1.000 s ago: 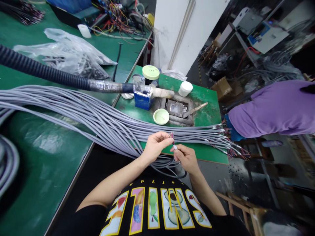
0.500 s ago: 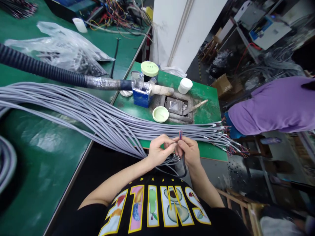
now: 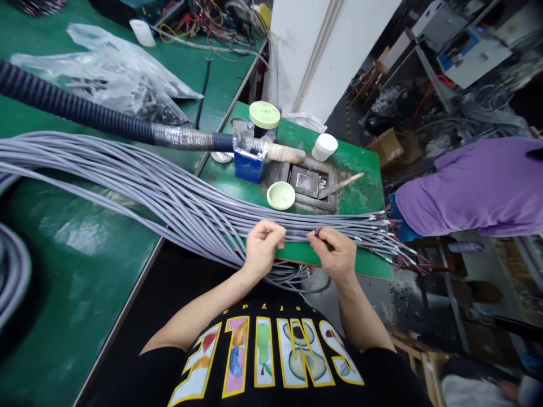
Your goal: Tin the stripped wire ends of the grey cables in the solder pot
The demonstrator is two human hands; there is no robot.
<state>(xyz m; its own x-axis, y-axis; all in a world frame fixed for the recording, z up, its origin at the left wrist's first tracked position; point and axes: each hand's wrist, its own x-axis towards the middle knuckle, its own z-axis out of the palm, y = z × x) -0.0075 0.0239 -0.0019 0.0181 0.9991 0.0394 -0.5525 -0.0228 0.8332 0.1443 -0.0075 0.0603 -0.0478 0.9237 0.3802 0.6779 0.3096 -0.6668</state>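
My left hand (image 3: 262,249) is closed in a pinch over the near edge of the grey cable bundle (image 3: 212,200). Whatever lies between its fingertips is too small to make out. To its right, my right hand (image 3: 337,251) is closed around a cable, with dark red and purple wires (image 3: 317,232) showing at the fingertips. Most of that cable is hidden by the hand. A gap separates the two hands. Below them hang coiled cable ends (image 3: 288,275) at the table's edge.
Behind the bundle sit a solder pot (image 3: 306,182) with a scraper (image 3: 341,185) across it, a pale green dish (image 3: 280,195), a white tub (image 3: 324,147) and a blue box (image 3: 248,164) under a black hose (image 3: 106,121). A person in purple (image 3: 470,189) is at the right.
My hands have moved apart, the left one leftward and the right one rightward. The coloured wires that stood upright between them now show only at my right fingertips. The view has shifted slightly.
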